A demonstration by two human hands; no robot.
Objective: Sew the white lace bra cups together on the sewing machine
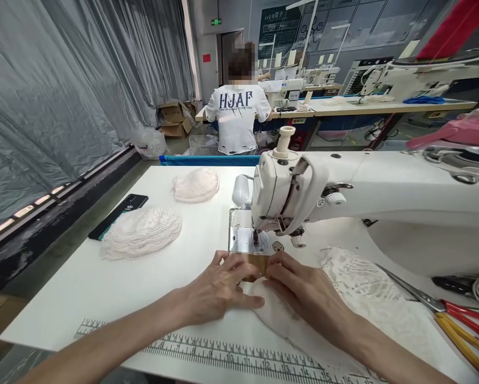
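Observation:
A white sewing machine (283,192) stands before me, its presser foot (256,238) above the metal needle plate (239,240). Just in front of the plate is a tan strip (257,262), with my fingertips on both sides of it. My left hand (219,285) lies low on the table, fingers apart, its thumb reaching the edge of a white fabric piece (277,317). On that same piece my right hand (297,282) has its fingers curled, gripping the fabric near its upper end; the fingertips partly hide the grip. Ruler markings (231,352) run along the front edge.
White lacy pieces lie in a stack (143,232) and a smaller pile (196,185) at left, beside a dark phone (123,210). More lacy fabric (359,277) and red-and-yellow-handled scissors (435,304) lie at right. A person in a white shirt (239,117) sits at another table ahead.

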